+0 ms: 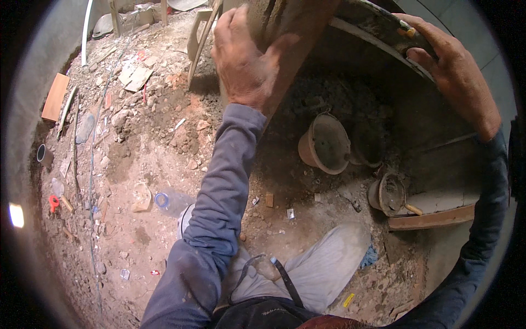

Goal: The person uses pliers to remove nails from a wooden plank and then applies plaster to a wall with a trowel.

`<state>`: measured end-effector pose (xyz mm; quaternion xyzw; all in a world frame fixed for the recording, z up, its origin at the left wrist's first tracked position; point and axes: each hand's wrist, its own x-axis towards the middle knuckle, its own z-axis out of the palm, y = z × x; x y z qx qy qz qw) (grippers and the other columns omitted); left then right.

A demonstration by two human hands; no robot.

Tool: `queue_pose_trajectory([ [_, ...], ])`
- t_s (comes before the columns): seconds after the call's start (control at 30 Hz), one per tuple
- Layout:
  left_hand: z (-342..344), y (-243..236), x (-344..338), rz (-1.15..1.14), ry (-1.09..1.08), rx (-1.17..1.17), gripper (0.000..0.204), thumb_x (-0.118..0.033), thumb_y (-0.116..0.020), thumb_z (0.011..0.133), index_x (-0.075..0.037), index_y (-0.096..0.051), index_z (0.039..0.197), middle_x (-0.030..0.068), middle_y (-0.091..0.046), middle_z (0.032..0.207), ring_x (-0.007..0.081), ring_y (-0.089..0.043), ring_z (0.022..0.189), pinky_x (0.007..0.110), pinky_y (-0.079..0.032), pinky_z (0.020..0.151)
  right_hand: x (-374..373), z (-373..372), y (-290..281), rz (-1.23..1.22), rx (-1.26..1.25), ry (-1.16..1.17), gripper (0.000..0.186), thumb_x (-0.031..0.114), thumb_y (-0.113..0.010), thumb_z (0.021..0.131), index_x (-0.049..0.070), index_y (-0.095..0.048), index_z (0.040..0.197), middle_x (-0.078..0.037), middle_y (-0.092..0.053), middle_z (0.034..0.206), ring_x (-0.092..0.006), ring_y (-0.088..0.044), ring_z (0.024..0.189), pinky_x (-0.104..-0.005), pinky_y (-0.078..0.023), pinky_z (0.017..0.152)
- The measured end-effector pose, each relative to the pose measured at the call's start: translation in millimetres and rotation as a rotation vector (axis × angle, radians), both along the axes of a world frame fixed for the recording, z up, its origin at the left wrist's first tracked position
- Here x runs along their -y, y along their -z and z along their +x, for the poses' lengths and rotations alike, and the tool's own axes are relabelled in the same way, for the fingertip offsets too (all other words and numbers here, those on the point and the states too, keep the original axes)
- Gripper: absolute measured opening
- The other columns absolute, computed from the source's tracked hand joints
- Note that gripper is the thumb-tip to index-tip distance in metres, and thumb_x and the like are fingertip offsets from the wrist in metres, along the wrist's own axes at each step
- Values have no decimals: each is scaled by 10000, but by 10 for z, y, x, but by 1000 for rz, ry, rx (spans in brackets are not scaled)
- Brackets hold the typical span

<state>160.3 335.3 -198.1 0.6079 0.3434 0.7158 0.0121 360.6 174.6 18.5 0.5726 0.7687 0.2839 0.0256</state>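
Here at the larger bucket [308, 145], both hands are working beyond it. Beyond it and to its left, the left hand [246, 68] is bracing against the brown board [308, 23], thumb spreading across the face, fingers extending along the side; I cannot tell whether those fingertips are hooking round behind. Beyond the bucket and to its right, the right hand [455, 71] is gripping the dark bar [383, 21], thumb and fingers closing on opposite sides. The bar is lying beyond the bucket, also to its right.

Good handling, I'd judge, is pressing the left palm evenly so the board isn't rocking, and controlling the bar with the right wrist staying loose, not wrenching. Footing is mattering too: rubble [189, 134] is spreading left of the bucket, while the smaller bucket [374, 194], with a wooden handle [413, 209] poking out beside it, is sitting nearer and to the right.
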Motion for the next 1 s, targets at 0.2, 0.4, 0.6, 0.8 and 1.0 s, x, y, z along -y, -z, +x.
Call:
queue_pose_trajectory([
  [0.2,-124,-54,124,35,-42,-17,370,-158,-862,740,-54,-645,1021,78,-614,930,221,-596,867,343,-509,806,240,-405,64,30,14,182,467,128,-584,958,228,-515,1409,-107,-670,1208,-295,-658,1076,-409,-534,943],
  [0.4,1,-77,325,-29,287,98,281,-228,-792,862,-37,-630,991,88,-641,871,166,-629,729,301,-526,669,766,-725,61,49,87,324,562,53,-602,938,257,-469,1445,-109,-667,1175,-286,-681,987,-419,-555,863],
  [0.6,-6,-85,482,-30,325,115,249,-235,-713,927,-25,-610,1013,128,-646,876,238,-660,745,351,-531,679,812,-634,329,92,-58,165,549,65,-548,979,215,-413,1490,-93,-648,1108,-218,-657,859,-353,-563,720],
  [0.8,73,-81,728,110,368,32,233,-156,-753,840,-43,-610,985,145,-580,830,331,-628,706,385,-505,591,1244,-906,385,-207,-1041,396,597,76,-517,970,81,-300,1526,-108,-602,1007,-144,-638,811,-249,-549,640],
  [1.0,309,-246,1149,201,448,107,265,-152,-785,786,-65,-598,952,100,-536,772,292,-564,597,392,-465,508,1656,-527,814,-39,-1514,341,677,160,-595,961,24,-252,1528,-167,-621,1057,-192,-685,817,-255,-569,591],
])
